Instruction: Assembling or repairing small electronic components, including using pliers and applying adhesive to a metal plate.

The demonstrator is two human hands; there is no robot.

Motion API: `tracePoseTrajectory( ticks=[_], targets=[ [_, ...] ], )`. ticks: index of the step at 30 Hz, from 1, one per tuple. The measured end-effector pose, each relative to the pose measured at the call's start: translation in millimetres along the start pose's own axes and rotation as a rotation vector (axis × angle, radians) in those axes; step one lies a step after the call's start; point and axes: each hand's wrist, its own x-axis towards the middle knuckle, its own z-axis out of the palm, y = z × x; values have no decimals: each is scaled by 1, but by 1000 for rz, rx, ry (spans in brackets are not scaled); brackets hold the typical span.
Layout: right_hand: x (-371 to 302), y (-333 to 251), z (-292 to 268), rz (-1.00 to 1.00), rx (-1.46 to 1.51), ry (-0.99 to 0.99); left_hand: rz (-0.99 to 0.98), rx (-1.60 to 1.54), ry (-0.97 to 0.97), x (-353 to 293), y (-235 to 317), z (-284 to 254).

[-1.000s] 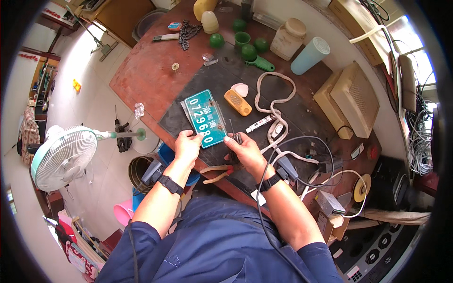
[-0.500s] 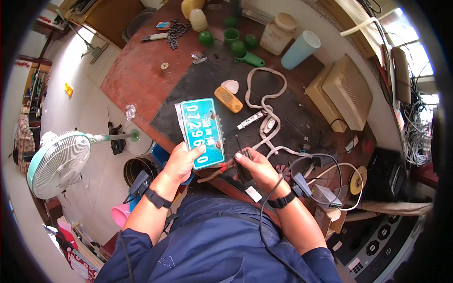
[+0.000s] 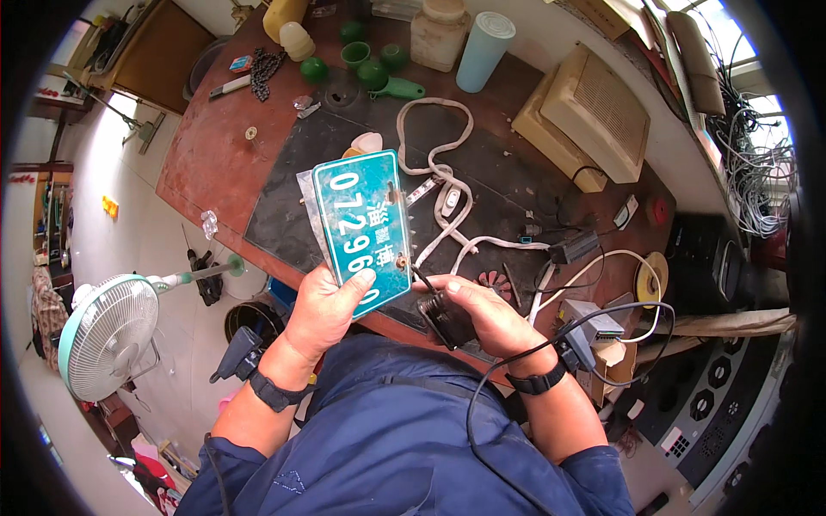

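In my left hand (image 3: pixel 320 314) is a teal licence plate (image 3: pixel 346 215) with white characters, gripped at its near lower end with the thumb on its face. It is tilted above the desk, and a pale sheet shows behind its left edge. My right hand (image 3: pixel 495 322) is closed round a black boxy thing (image 3: pixel 446 323), whose exact kind I cannot make out. A thin black rod (image 3: pixel 422 277) rises from it to the plate's right edge; whether they touch I cannot tell. Beyond the plate, a whitish cord (image 3: pixel 469 176) with a white switch (image 3: pixel 451 201) loops over the desk.
At the back of the desk (image 3: pixel 198 163) stand green cups (image 3: pixel 354 55), a cloudy jar (image 3: pixel 437 39) and a light-blue cylinder (image 3: pixel 486 52). A beige box-shaped device (image 3: pixel 594 112) sits right. A fan (image 3: pixel 112 335) stands left on the floor. A black cable (image 3: pixel 490 378) hangs by my right forearm.
The plate has come up nearer to me and tilted more. My right hand has turned, bringing the black thing and its rod beside the plate's right edge. The whole view has shifted.
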Motion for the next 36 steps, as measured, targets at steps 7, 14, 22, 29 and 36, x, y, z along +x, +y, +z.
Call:
tracePoseTrajectory(
  ticks=[7, 14, 22, 29, 36],
  targets=[
    [-12, -15, 4, 42, -79, -28, 27, -11, 49, -3, -3, 6],
    [-9, -2, 0, 30, -72, 15, 50, 19, 84, -9, -4, 7],
    [-12, -14, 14, 28, -145, 6, 154, 95, 165, -13, -2, 16],
    [-14, -24, 22, -29, -366, 53, 244, 139, 209, -13, -3, 23],
    [-11, -16, 19, -93, -382, 104, 327, 265, 203, -16, -5, 27]
  ],
)
